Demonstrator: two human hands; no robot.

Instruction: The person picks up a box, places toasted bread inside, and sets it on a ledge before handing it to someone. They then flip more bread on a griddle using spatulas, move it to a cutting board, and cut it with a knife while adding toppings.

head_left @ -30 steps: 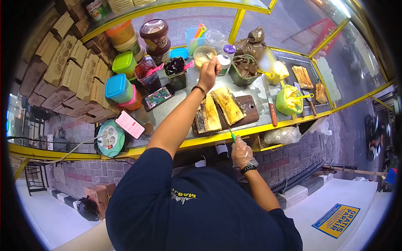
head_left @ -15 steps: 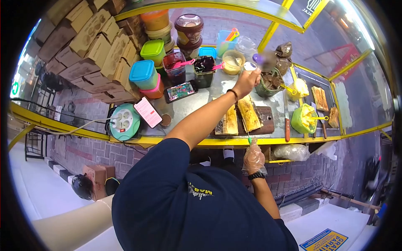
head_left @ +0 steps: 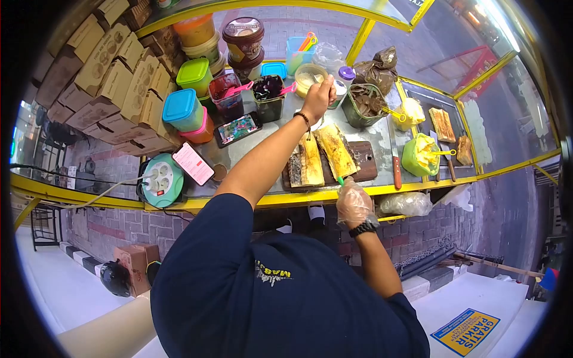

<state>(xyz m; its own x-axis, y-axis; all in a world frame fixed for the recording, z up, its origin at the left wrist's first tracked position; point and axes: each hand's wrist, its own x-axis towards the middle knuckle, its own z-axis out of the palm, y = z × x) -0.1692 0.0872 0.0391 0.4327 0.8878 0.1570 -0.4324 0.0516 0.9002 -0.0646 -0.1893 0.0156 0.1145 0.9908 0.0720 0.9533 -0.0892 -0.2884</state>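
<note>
My left hand [head_left: 321, 98], bare with a beaded bracelet, is closed in a pinch at the near edge of a tub of pale granular topping [head_left: 311, 79]; what the fingers hold is hidden. Beside it stands a white jar [head_left: 338, 90]. My right hand [head_left: 353, 203], in a clear plastic glove, grips a green-handled knife [head_left: 340, 180] at the counter's front edge; its blade is hard to see now. Just beyond lie two toasted bread slabs, the left one [head_left: 310, 161] and the right one [head_left: 336, 150], on a dark wooden board [head_left: 365, 164].
Filling tubs stand around: chocolate [head_left: 365, 101], yellow spread [head_left: 419, 154], dark jam [head_left: 268, 98]. A red-handled knife [head_left: 397, 173] lies right of the board. Two phones, one dark [head_left: 239, 128], one lit [head_left: 193, 163], and a power reel [head_left: 162, 181] lie left. Stacked boxes [head_left: 113, 83] rise behind.
The camera view has shifted, moving the counter slightly left. My left hand has gone from beside the white jar to the pale topping tub. My right hand still holds the green-handled knife.
</note>
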